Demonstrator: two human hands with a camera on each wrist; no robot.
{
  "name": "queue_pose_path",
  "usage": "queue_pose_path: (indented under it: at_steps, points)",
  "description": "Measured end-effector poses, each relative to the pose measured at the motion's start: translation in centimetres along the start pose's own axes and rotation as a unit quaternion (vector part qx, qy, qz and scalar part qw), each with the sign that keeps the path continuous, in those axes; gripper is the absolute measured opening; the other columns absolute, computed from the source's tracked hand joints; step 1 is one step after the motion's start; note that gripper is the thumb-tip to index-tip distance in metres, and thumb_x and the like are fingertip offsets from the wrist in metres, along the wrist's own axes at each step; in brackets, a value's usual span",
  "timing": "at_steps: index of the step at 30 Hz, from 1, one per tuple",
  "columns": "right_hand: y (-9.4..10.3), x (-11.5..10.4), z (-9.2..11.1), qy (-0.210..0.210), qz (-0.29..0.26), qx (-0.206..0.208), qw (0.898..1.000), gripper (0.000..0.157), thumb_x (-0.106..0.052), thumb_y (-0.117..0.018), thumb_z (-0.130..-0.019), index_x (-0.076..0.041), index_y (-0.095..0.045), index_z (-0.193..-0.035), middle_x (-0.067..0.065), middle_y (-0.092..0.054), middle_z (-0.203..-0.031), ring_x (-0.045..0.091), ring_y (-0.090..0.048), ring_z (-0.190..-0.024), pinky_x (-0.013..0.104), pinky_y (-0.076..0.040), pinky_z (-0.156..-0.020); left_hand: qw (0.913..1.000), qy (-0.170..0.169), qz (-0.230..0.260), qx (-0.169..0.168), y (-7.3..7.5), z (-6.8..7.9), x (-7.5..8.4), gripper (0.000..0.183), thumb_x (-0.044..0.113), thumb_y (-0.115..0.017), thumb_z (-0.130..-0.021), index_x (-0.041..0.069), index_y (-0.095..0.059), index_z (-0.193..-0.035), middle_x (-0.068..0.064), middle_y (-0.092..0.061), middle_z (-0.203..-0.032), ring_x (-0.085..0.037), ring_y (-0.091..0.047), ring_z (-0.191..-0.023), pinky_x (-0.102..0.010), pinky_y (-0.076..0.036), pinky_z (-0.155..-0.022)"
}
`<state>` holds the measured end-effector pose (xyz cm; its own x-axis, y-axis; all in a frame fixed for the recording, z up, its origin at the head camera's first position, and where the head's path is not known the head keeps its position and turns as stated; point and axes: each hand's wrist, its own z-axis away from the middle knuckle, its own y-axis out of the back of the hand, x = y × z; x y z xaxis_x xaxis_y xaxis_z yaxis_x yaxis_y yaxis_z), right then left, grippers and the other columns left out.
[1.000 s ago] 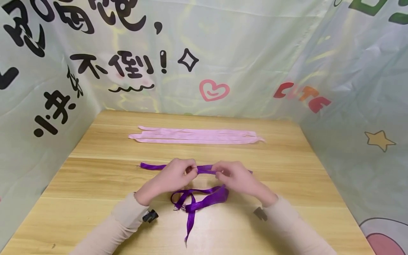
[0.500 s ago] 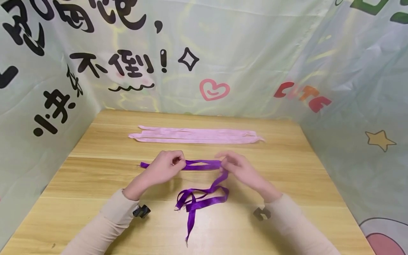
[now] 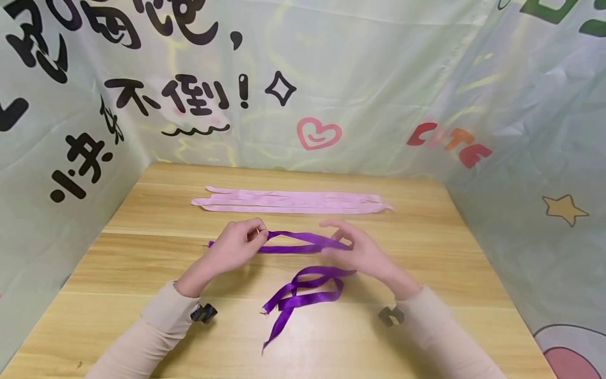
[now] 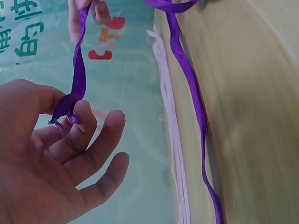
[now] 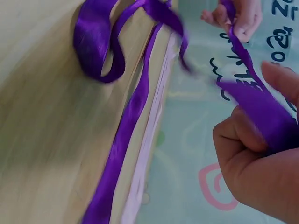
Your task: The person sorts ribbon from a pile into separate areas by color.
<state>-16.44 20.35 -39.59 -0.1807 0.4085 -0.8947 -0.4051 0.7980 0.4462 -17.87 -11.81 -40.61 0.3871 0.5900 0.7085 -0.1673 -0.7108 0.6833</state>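
Observation:
A purple ribbon (image 3: 293,235) stretches between the two hands above the table. My left hand (image 3: 232,245) pinches its frayed end between thumb and index finger, with the other fingers loosely bent in the left wrist view. At its other side the ribbon runs into my right hand (image 3: 364,255), whose curled fingers hold it while one finger sticks out; motion blurs this grip. Another purple ribbon (image 3: 284,249) lies flat on the table just below, partly hidden by the hands. Nearer the front is a loose tangle of purple ribbon (image 3: 307,301), with a strand rising toward the right hand.
Several pale pink ribbons (image 3: 293,202) lie side by side across the back of the wooden table (image 3: 426,337). Printed cloth walls (image 3: 369,79) enclose the table at the back and on both sides.
My left hand has moved left and slightly away, drawing the ribbon out from the right hand, which has shifted a little right. The tangle's strands have shifted, and its tail has swung left.

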Motion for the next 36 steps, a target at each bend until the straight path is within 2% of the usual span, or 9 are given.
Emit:
queue_pose_path:
  at_steps: [4, 7, 12, 16, 19, 25, 30, 33, 36]
  points:
    - [0.0, 0.3, 0.2, 0.045, 0.022, 0.008, 0.999, 0.038, -0.009, -0.074, -0.096, -0.012, -0.066, -0.134, 0.014, -0.069, -0.112, 0.023, -0.068, -0.089, 0.029, -0.059, -0.074, 0.9999, 0.002, -0.003, 0.013, 0.4, -0.1, -0.2, 0.016, 0.016, -0.059, -0.102, 0.018, -0.068, -0.089, 0.008, -0.048, -0.063, -0.009, -0.042, -0.056, -0.028, -0.040, -0.059]
    - [0.2, 0.5, 0.4, 0.036, 0.004, 0.025, 0.999, 0.022, -0.013, -0.069, -0.101, -0.009, -0.072, -0.123, 0.016, -0.070, -0.102, 0.015, -0.064, -0.080, 0.026, -0.057, -0.067, 0.9996, 0.003, -0.006, 0.026, 0.8, -0.1, -0.5, 0.017, 0.015, -0.059, -0.101, 0.017, -0.068, -0.087, 0.008, -0.047, -0.064, -0.010, -0.043, -0.059, -0.028, -0.040, -0.062]
    - [0.7, 0.7, 0.6, -0.004, -0.008, 0.045, 0.999, 0.020, -0.020, -0.064, -0.105, -0.009, -0.074, -0.118, 0.017, -0.066, -0.083, 0.011, -0.057, -0.065, 0.028, -0.049, -0.059, 0.9994, 0.005, -0.004, 0.034, 1.5, 0.2, -1.4, 0.015, 0.015, -0.060, -0.101, 0.015, -0.069, -0.088, 0.007, -0.050, -0.063, -0.011, -0.045, -0.059, -0.028, -0.040, -0.062]
    - [1.0, 0.5, 0.7, -0.018, -0.014, 0.048, 0.999, 0.022, -0.021, -0.064, -0.105, -0.006, -0.074, -0.117, 0.010, -0.067, -0.081, 0.014, -0.062, -0.072, 0.029, -0.053, -0.068, 0.9979, -0.001, 0.064, -0.011, 1.6, 0.5, -2.0, 0.010, 0.010, -0.062, -0.101, 0.010, -0.068, -0.094, 0.001, -0.064, -0.068, -0.019, -0.060, -0.061, -0.026, -0.046, -0.059]
    - [0.9, 0.2, 0.7, -0.015, -0.017, 0.044, 0.999, 0.022, -0.021, -0.064, -0.105, -0.005, -0.073, -0.117, 0.005, -0.067, -0.080, 0.015, -0.062, -0.073, 0.029, -0.053, -0.068, 0.9886, 0.001, 0.141, -0.054, 1.5, 0.5, -2.3, 0.003, 0.002, -0.062, -0.099, 0.004, -0.065, -0.099, -0.011, -0.073, -0.076, -0.028, -0.071, -0.069, -0.028, -0.056, -0.064]
    - [0.7, 0.2, 0.3, 0.004, -0.013, 0.043, 0.999, 0.021, -0.016, -0.062, -0.106, -0.001, -0.071, -0.117, 0.001, -0.064, -0.077, 0.013, -0.059, -0.068, 0.027, -0.050, -0.061, 0.9807, 0.010, 0.182, -0.070, 1.6, 0.5, -2.5, 0.009, -0.004, -0.063, -0.094, 0.000, -0.062, -0.102, -0.013, -0.070, -0.068, -0.039, -0.070, -0.065, -0.027, -0.052, -0.057]
    - [0.7, 0.3, 0.2, 0.000, -0.004, 0.057, 0.998, 0.021, -0.016, -0.062, -0.105, -0.001, -0.071, -0.117, 0.010, -0.065, -0.078, 0.012, -0.058, -0.067, 0.028, -0.049, -0.059, 0.9704, 0.030, 0.232, -0.059, 1.8, 0.4, -2.9, 0.011, -0.004, -0.059, -0.096, -0.005, -0.066, -0.105, -0.013, -0.071, -0.072, -0.029, -0.075, -0.068, -0.038, -0.063, -0.069]
    - [0.7, 0.4, 0.2, -0.003, -0.004, 0.061, 0.998, 0.021, -0.016, -0.063, -0.105, -0.001, -0.071, -0.116, 0.019, -0.064, -0.080, 0.012, -0.058, -0.066, 0.030, -0.049, -0.058, 0.9634, 0.020, 0.264, -0.044, 2.0, 0.3, -3.4, 0.013, -0.004, -0.057, -0.098, -0.010, -0.066, -0.105, -0.021, -0.074, -0.084, -0.021, -0.079, -0.076, -0.037, -0.065, -0.077]
    - [0.7, 0.4, 0.2, -0.004, -0.002, 0.063, 0.998, 0.020, -0.016, -0.063, -0.104, -0.001, -0.071, -0.116, 0.020, -0.065, -0.080, 0.012, -0.057, -0.066, 0.030, -0.049, -0.058, 0.9648, 0.011, 0.262, -0.014, 2.1, 0.4, -3.7, 0.016, 0.000, -0.058, -0.101, -0.011, -0.068, -0.104, -0.022, -0.075, -0.092, -0.017, -0.079, -0.080, -0.031, -0.063, -0.080]
